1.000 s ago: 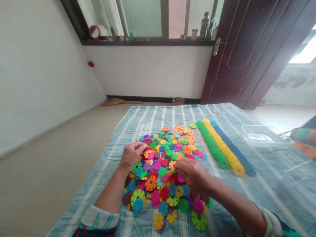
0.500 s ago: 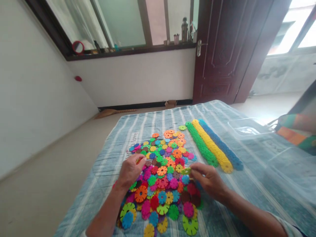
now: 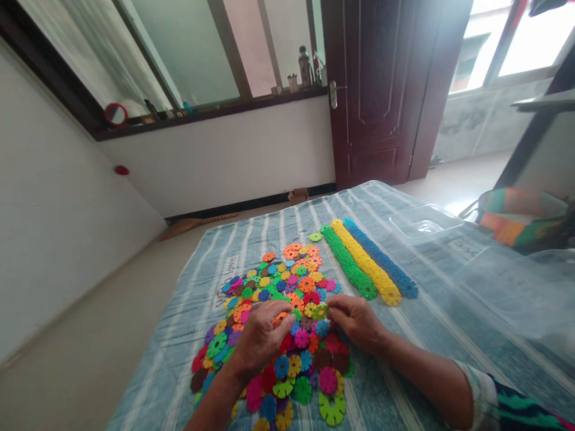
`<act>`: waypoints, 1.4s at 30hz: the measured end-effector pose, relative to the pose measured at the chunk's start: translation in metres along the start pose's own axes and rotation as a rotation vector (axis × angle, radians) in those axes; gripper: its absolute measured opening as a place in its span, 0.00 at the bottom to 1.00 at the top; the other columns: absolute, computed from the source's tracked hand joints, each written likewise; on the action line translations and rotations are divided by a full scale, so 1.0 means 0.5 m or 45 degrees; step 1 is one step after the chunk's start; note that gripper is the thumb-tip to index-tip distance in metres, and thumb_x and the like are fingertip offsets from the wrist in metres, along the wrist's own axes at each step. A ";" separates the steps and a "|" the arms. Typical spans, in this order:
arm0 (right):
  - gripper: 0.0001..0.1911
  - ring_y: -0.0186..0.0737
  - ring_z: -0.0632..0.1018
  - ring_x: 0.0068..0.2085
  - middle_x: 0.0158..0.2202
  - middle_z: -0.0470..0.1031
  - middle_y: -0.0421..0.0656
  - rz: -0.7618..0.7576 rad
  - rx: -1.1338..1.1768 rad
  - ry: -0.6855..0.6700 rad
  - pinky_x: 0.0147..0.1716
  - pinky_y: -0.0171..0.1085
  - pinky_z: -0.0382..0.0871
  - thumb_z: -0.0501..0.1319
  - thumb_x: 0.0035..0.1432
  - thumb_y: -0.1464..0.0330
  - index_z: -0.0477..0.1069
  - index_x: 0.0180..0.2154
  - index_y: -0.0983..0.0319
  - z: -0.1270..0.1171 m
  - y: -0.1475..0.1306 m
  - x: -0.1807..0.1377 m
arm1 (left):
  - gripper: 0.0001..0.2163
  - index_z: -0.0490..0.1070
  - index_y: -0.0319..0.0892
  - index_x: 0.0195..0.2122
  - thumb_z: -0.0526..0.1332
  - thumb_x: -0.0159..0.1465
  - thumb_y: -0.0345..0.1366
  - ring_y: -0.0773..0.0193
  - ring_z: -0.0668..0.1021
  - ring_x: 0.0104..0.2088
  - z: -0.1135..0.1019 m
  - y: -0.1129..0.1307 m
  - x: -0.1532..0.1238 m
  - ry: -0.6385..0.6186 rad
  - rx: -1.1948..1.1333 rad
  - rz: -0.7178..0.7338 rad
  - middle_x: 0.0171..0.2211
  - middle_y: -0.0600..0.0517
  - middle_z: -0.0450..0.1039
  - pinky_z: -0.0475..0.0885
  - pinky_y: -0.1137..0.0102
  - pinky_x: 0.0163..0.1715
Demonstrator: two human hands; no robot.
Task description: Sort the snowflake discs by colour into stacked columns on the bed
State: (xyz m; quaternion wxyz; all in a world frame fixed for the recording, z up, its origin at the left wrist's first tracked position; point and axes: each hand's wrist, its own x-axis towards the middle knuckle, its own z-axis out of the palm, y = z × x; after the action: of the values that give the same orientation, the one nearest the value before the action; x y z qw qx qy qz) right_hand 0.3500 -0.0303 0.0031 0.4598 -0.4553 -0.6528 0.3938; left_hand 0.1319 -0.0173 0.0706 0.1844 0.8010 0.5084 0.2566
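A heap of colourful notched plastic discs (image 3: 301, 339) lies spread over the striped cloth. Pinched in the fingertips of my right hand (image 3: 359, 323) is a lime-green notched disc (image 3: 320, 312), held at the heap's right side. My left hand (image 3: 263, 335) hovers over the middle of the heap with its thumb and curved fingers apart. An orange disc shows in that gap, and I see nothing gripped there. Beyond my right hand lie three long rows of stacked discs: green (image 3: 350, 263), yellow (image 3: 366, 263) and blue (image 3: 381, 260). One loose lime-green disc (image 3: 315, 237) rests near the green row's far end.
Clear plastic containers, one farther back (image 3: 424, 224) and one nearer (image 3: 516, 293), sit on the right of the striped cloth (image 3: 188, 323). A colourful bag (image 3: 516, 215) is at the far right. Behind stand a dark red door (image 3: 377, 90) and a window ledge with small items.
My left hand has moved right across the heap, towards the lime-green disc, and its fingers have spread. My right hand still pinches that disc. The camera view has tilted and shifted right.
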 end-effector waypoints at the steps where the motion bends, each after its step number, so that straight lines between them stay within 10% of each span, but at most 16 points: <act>1: 0.10 0.32 0.68 0.26 0.23 0.67 0.36 -0.016 -0.007 0.009 0.27 0.30 0.61 0.54 0.58 0.67 0.71 0.27 0.62 0.000 -0.002 0.000 | 0.08 0.78 0.48 0.33 0.61 0.58 0.41 0.55 0.80 0.40 0.004 0.007 0.002 -0.002 0.004 0.020 0.36 0.49 0.80 0.74 0.63 0.43; 17: 0.10 0.32 0.69 0.27 0.23 0.69 0.37 -0.128 0.029 0.055 0.29 0.31 0.61 0.55 0.57 0.68 0.73 0.29 0.63 0.004 -0.001 0.000 | 0.09 0.75 0.42 0.34 0.55 0.64 0.35 0.64 0.79 0.33 0.051 0.058 0.020 -0.102 0.066 0.250 0.32 0.51 0.79 0.73 0.71 0.36; 22: 0.09 0.33 0.71 0.25 0.23 0.69 0.37 0.045 0.255 0.021 0.27 0.32 0.64 0.55 0.56 0.66 0.70 0.27 0.62 0.001 0.002 0.004 | 0.11 0.75 0.41 0.42 0.54 0.66 0.35 0.59 0.78 0.47 0.050 0.018 0.075 0.053 0.270 0.190 0.43 0.47 0.78 0.72 0.64 0.50; 28: 0.10 0.34 0.72 0.24 0.22 0.69 0.37 0.159 0.438 0.002 0.25 0.33 0.68 0.58 0.53 0.62 0.71 0.28 0.62 -0.002 0.012 0.004 | 0.21 0.68 0.42 0.56 0.59 0.63 0.42 0.50 0.65 0.62 0.093 -0.011 0.130 -0.332 0.603 0.071 0.62 0.43 0.63 0.61 0.53 0.61; 42: 0.09 0.33 0.72 0.22 0.20 0.70 0.36 0.215 0.435 0.016 0.24 0.32 0.66 0.58 0.50 0.62 0.68 0.25 0.60 -0.009 -0.005 0.000 | 0.10 0.71 0.43 0.45 0.56 0.64 0.35 0.57 0.73 0.52 0.011 -0.079 0.061 -0.154 0.718 0.014 0.50 0.47 0.74 0.67 0.62 0.54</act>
State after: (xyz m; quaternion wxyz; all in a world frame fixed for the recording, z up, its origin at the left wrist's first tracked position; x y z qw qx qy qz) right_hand 0.3536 -0.0304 0.0069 0.4998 -0.4261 -0.5330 0.5334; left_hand 0.1176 0.0266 0.0513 -0.0169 0.8372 0.5436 0.0578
